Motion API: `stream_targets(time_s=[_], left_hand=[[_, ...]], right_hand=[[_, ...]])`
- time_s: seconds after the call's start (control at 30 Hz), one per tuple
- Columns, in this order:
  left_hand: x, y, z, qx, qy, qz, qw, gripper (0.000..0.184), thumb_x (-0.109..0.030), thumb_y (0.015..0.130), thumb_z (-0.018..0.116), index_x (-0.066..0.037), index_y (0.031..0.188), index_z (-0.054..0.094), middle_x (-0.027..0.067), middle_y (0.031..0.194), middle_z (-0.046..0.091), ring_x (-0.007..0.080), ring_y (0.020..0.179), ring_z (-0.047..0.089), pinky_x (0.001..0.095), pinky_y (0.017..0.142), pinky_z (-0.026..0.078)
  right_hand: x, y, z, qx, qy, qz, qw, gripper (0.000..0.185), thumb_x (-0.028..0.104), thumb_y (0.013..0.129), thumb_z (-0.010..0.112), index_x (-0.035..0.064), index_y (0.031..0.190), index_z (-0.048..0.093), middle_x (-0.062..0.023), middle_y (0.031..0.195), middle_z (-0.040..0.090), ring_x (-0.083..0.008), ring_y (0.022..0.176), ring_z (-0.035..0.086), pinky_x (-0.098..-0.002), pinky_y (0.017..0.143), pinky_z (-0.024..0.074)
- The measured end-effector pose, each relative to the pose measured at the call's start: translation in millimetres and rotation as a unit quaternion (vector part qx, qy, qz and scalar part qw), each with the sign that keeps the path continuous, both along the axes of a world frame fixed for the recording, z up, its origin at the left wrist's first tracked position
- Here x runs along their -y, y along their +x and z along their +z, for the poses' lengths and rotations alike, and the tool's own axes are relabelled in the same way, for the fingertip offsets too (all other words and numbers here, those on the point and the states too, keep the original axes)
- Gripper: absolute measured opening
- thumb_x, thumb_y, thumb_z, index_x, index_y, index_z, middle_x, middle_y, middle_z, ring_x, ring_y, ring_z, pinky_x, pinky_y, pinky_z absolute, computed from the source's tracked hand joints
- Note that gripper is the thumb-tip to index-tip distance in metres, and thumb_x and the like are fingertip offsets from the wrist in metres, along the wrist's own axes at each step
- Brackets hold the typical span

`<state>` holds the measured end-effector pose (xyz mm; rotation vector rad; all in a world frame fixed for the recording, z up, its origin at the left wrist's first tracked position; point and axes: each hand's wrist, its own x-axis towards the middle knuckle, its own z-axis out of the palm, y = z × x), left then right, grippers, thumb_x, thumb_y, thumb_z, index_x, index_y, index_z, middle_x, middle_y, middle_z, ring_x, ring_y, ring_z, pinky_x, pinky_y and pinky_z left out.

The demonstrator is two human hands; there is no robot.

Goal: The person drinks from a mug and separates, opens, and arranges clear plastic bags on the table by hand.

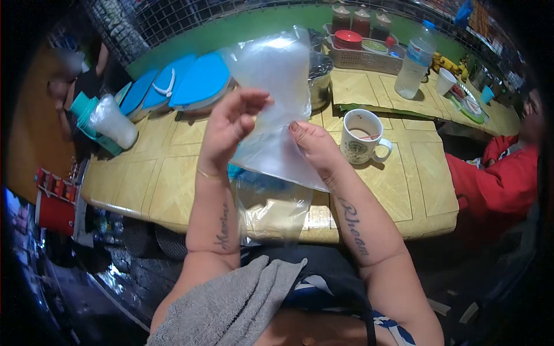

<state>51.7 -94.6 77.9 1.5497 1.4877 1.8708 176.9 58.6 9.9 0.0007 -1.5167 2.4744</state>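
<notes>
Clear plastic bags (277, 75), seemingly a thin stack, stand up over the table in front of me. On their right edge my right hand (314, 147) is closed, thumb pressed against the plastic. My left hand (231, 124) is just left of the bags, fingers bent and apart from the thumb, with nothing seen in its grasp. Below the hands, another clear plastic bag (274, 213) hangs over the table's front edge, with something blue partly hidden behind it. A white mug (355, 150) with a brown drink stands right of my right hand.
On the yellow table (156, 173) are blue-lidded containers (202, 81), a teal holder (86, 115) with rolled plastic, a metal pot (320, 86), and a water bottle (416, 60). A basket (366, 57) holds jars and red bowls. A person in a red sleeve (496, 184) sits right.
</notes>
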Motion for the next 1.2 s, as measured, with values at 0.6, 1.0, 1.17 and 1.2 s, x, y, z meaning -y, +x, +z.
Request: stream_targets(time_s=[0.6, 1.0, 1.17, 1.2], left_hand=[[-12.6, 16.8, -18.7, 0.006, -0.108, 0.205, 0.973, 0.011, -0.008, 0.083, 0.073, -0.002, 0.084, 0.064, -0.0017, 0.076, 0.062, 0.0048, 0.071, 0.055, 0.0199, 0.064, 0.045], [-16.6, -0.2, -31.1, 0.069, -0.045, 0.175, 0.981, 0.011, -0.012, 0.091, 0.067, -0.002, 0.087, 0.064, -0.0028, 0.077, 0.060, 0.0056, 0.072, 0.052, 0.0195, 0.064, 0.042], [-21.4, 2.5, -33.0, 0.158, 0.089, 0.040, 0.983, 0.020, -0.024, 0.093, 0.064, -0.004, 0.092, 0.061, 0.0010, 0.076, 0.061, 0.0090, 0.072, 0.056, 0.0245, 0.072, 0.047], [-21.6, 2.1, -33.1, 0.167, 0.105, 0.016, 0.980, 0.022, -0.027, 0.093, 0.063, -0.005, 0.092, 0.060, 0.0019, 0.076, 0.062, 0.0096, 0.073, 0.057, 0.0258, 0.075, 0.048]], right_hand=[[19.0, 19.3, 22.4, -0.065, 0.380, -0.202, 0.900, 0.086, 0.037, 0.069, 0.082, 0.0100, 0.136, 0.036, -0.0105, 0.105, 0.056, -0.0222, 0.095, 0.058, -0.0360, 0.085, 0.0468], [5.7, 10.6, 11.4, 0.038, 0.150, -0.242, 0.958, 0.016, 0.015, 0.094, 0.059, -0.0002, 0.094, 0.065, -0.0016, 0.079, 0.064, -0.0074, 0.068, 0.056, -0.0245, 0.062, 0.0449], [-5.3, 3.5, -1.8, 0.112, 0.239, -0.179, 0.948, 0.018, 0.017, 0.093, 0.062, 0.0000, 0.096, 0.065, 0.0004, 0.075, 0.060, -0.0089, 0.069, 0.056, -0.0252, 0.065, 0.0458], [-4.4, 3.3, -0.5, 0.133, 0.286, -0.174, 0.933, 0.018, 0.016, 0.091, 0.064, 0.0000, 0.098, 0.064, 0.0011, 0.074, 0.059, -0.0092, 0.070, 0.057, -0.0251, 0.067, 0.0464]])
